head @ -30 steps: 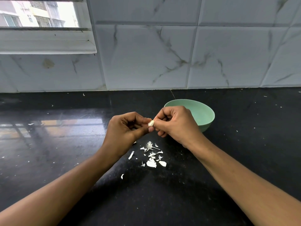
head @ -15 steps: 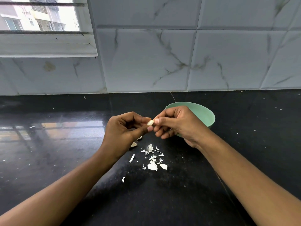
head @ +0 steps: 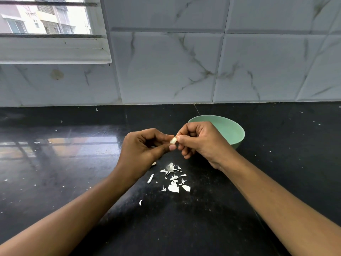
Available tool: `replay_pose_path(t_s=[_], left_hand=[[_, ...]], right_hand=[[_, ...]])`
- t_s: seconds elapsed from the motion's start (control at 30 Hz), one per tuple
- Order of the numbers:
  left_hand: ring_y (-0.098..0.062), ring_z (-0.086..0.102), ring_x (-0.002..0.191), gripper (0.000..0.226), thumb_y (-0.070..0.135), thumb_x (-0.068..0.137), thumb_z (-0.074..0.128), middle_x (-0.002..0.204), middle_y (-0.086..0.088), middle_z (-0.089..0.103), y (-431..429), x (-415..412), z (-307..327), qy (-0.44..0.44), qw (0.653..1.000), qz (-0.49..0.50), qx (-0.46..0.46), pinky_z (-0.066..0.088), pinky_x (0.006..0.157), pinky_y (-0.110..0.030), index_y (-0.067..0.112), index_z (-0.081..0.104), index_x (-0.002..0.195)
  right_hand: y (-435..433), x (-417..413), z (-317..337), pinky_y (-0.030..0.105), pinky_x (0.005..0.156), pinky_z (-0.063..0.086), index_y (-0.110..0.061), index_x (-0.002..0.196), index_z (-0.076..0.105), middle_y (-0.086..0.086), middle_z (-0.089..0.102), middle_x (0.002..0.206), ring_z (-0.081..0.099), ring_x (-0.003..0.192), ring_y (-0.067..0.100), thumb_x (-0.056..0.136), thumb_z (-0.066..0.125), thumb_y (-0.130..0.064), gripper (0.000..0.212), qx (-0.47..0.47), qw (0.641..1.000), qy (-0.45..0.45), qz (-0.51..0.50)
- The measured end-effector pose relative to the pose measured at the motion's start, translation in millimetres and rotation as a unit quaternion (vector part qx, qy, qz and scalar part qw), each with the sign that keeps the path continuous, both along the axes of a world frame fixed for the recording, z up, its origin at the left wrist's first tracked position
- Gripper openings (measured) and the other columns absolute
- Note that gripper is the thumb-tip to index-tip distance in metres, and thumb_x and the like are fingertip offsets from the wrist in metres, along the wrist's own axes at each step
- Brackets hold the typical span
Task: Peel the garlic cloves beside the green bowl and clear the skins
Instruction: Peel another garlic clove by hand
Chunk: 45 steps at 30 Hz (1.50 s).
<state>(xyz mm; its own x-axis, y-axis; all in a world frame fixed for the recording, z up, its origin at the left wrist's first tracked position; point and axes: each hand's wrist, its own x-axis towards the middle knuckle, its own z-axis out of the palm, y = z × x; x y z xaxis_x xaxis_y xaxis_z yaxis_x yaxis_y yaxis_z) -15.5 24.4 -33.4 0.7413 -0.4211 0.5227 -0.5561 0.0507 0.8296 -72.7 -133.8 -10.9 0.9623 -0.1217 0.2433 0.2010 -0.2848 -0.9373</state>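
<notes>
Black polished stone forms the bench [head: 276, 163], backed by a wall of white marbled tiles [head: 166, 71], with a window [head: 46, 24] at the upper left showing buildings outside.

Head view: a pale garlic clove [head: 173, 140] is held in the air above the bench, between both hands and just left of the green bowl [head: 238, 129]. Its long axis slants, the lower end toward the left grip [head: 142, 148] and the upper end toward the right grip [head: 201, 143]. The left grip has its fingers curled, and pinches the clove between the thumb below and the forefinger above. The right grip is curled too, and its thumb and forefinger tips pinch the clove's upper end. This hand partly covers the bowl's near left rim; what lies in the bowl cannot be told.

Below the hands, white skins [head: 173, 187] lie scattered on the bench in a loose heap, with one curled strip [head: 150, 178] to their left and a small flake [head: 140, 202] nearer the person. Fine white specks dot the stone all round. Both bare forearms reach in from the bottom corners.
</notes>
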Motion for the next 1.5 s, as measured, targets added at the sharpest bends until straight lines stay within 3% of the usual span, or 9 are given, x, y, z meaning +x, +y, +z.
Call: replay_pose_path(t_s=[0.17,0.43,0.6,0.87,1.0,1.23,1.5], left_hand=[[-0.02,0.072,0.075,0.019,0.016,0.064,0.076,0.079,-0.002,0.075,-0.7,-1.1,0.4,0.041,0.998,-0.034,-0.024,0.059,0.07,-0.034,0.016,0.072,0.083],[-0.01,0.069,0.066,0.018,0.011,0.067,0.067,0.07,-0.004,0.072,-4.3,3.9,-0.7,0.247,0.959,-0.096,-0.105,0.053,0.057,-0.018,0.009,0.068,0.085],[-0.01,0.069,0.067,0.019,0.014,0.066,0.068,0.072,-0.004,0.072,-4.2,5.8,-0.1,0.257,0.957,-0.085,-0.102,0.054,0.058,-0.017,0.011,0.069,0.085],[-0.011,0.069,0.068,0.024,0.015,0.068,0.068,0.075,-0.003,0.072,-3.5,8.3,-0.9,0.275,0.953,-0.084,-0.094,0.054,0.057,-0.018,0.014,0.072,0.092],[-0.013,0.069,0.068,0.023,0.015,0.066,0.07,0.075,-0.005,0.073,-2.5,7.4,-2.2,0.236,0.967,-0.07,-0.072,0.055,0.059,-0.021,0.011,0.072,0.089],[-0.017,0.069,0.07,0.02,0.015,0.066,0.077,0.079,-0.007,0.075,-1.8,3.2,-4.7,0.061,0.998,-0.002,-0.018,0.058,0.067,-0.033,0.015,0.074,0.086],[-0.004,0.069,0.071,0.017,0.017,0.07,0.078,0.081,0.009,0.072,-0.6,3.9,-6.5,-0.082,0.995,0.041,0.026,0.05,0.066,-0.012,0.019,0.075,0.087]], right_hand=[[7.9,-0.9,-1.3,0.02,0.041,0.044,-0.008,0.071,0.06,0.004,0.057,0.056,0.048,0.044,0.007,0.086,0.059,0.0,0.017,0.044,0.999,0.007,-0.007],[5.4,-1.5,4.3,0.018,0.039,0.041,-0.005,0.074,0.064,0.0,0.061,0.056,0.05,0.045,0.007,0.089,0.058,-0.003,0.016,0.072,0.997,0.026,0.008],[-3.6,-1.9,9.3,0.018,0.041,0.041,-0.007,0.074,0.069,0.001,0.064,0.059,0.053,0.048,0.008,0.09,0.062,-0.018,0.021,-0.016,0.999,0.03,0.015],[-4.8,-0.1,3.2,0.021,0.045,0.047,-0.012,0.069,0.062,0.002,0.059,0.061,0.052,0.054,0.009,0.071,0.08,-0.009,0.019,-0.063,0.998,0.001,-0.013],[-2.7,-0.3,3.9,0.026,0.052,0.055,-0.013,0.08,0.067,0.001,0.065,0.068,0.064,0.059,0.012,0.084,0.068,-0.006,0.009,-0.032,0.999,0.001,-0.017],[0.5,-1.7,7.4,0.02,0.051,0.052,-0.005,0.08,0.068,0.003,0.068,0.065,0.064,0.055,0.01,0.09,0.061,-0.009,0.014,0.06,0.997,0.049,-0.001],[-2.0,-1.3,8.8,0.018,0.047,0.051,0.001,0.082,0.066,0.002,0.067,0.06,0.063,0.051,0.009,0.089,0.061,-0.003,0.01,0.073,0.994,0.074,0.013]])
